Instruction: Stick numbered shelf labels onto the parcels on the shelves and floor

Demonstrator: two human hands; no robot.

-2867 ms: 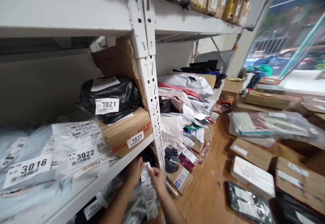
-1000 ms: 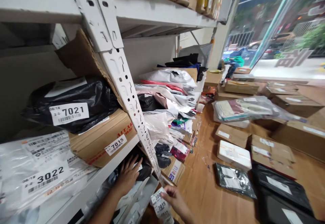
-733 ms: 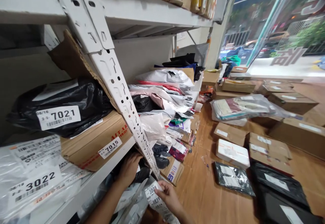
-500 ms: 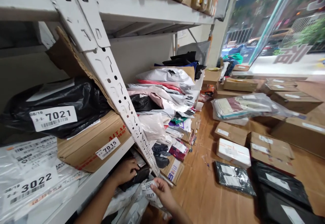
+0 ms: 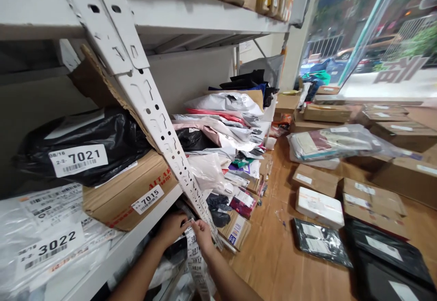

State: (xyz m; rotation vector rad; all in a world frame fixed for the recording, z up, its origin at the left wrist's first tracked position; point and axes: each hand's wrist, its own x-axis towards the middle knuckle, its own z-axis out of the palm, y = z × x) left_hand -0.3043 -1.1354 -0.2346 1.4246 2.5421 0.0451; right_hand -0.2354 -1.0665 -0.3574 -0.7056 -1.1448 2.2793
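Note:
My left hand (image 5: 173, 229) and my right hand (image 5: 203, 236) meet below the edge of the lower shelf, beside the slanted white post. Between their fingertips is the top end of a strip of number labels (image 5: 195, 260), which hangs down in front of the parcels. My right hand pinches the strip. My left fingers are closed at its upper edge, partly hidden by the wrist. Beneath them lie grey and white plastic mailing bags (image 5: 167, 271), partly covered by my arms.
On the shelf (image 5: 136, 235) above my left arm lie a black parcel marked 7021 (image 5: 85, 148), a carton marked 7015 (image 5: 128, 191) and a white bag marked 3022 (image 5: 51, 242). Mailing bags (image 5: 221, 130) are stacked beyond the post (image 5: 159, 119). Boxes (image 5: 319, 205) and black parcels (image 5: 375, 246) cover the wooden floor's right side.
My left hand has come up off the dark parcel to the label strip. My right hand has moved up and left with the strip, and more of its length now hangs in view.

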